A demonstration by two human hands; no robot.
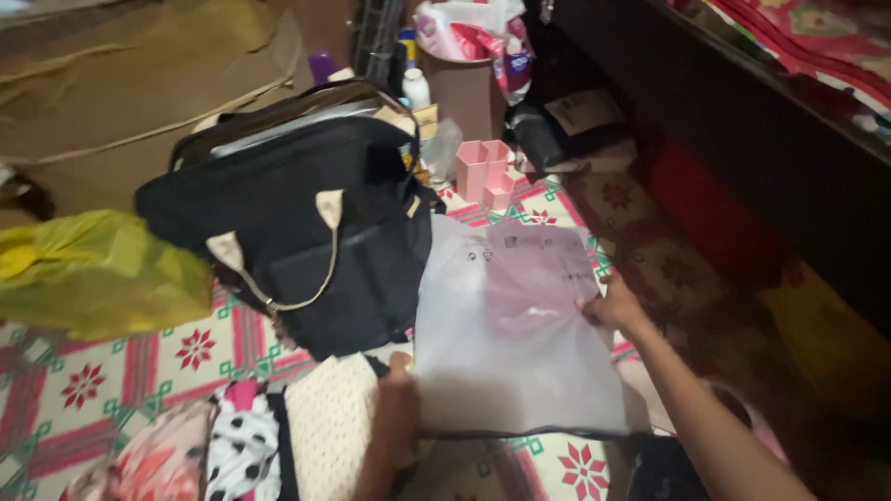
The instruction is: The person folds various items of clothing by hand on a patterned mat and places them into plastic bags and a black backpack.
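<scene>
Translucent packet: a flat, frosted plastic garment bag [515,325] with something pale pink showing through it; I hold it spread out above the patterned mat [102,380], near and right of centre.
Left hand: my left hand [399,376] is pinched shut on the packet's near-left corner, thumb on top.
Right hand: my right hand [608,306] grips the packet's right edge, fingers curled under it, thumb on the face.
Packet's state: lifted flat between both hands, its far edge just beside the backpack; whether it is sealed I cannot tell.
Backpack: a black backpack [297,223] with beige handles [320,241] lies left of the packet and farther away, its top unzipped and gaping.
Done so far, as I judge: the backpack is open and the packet is up and in hand.
Left, as I judge: the packet is still outside the backpack; folded clothes, a cream knitted piece [329,422] and a black-and-white spotted piece [241,445], lie near me on the mat.
Around: a yellow plastic bag [93,269] lies at the far left, a pink organiser [484,172] beyond the backpack.
</scene>
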